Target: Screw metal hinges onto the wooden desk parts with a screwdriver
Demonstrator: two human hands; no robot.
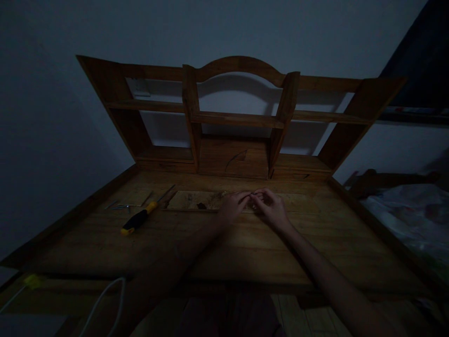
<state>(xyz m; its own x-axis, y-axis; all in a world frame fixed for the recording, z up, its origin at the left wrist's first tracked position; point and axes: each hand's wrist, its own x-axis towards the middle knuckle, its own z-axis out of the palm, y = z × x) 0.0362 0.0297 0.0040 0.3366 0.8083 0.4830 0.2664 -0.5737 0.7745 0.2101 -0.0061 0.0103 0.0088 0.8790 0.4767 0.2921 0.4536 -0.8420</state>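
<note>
Both of my hands rest on a wooden desk (105, 243) in dim light, meeting fingertip to fingertip at its middle. My left hand (233, 208) has its fingers curled and pinched toward the right. My right hand (271, 208) mirrors it, fingers bent and pinched toward the left. Whatever sits between the fingertips is too small and dark to make out. They lie over a paler rectangular patch (191, 200) on the desk surface.
A screwdriver with a yellow and black handle (140, 219) lies to the left, with small metal parts (121, 206) beside it. A wooden shelf hutch (238, 119) stands at the desk's back. A white cable (105, 299) hangs at the lower left. Bedding (410, 215) is on the right.
</note>
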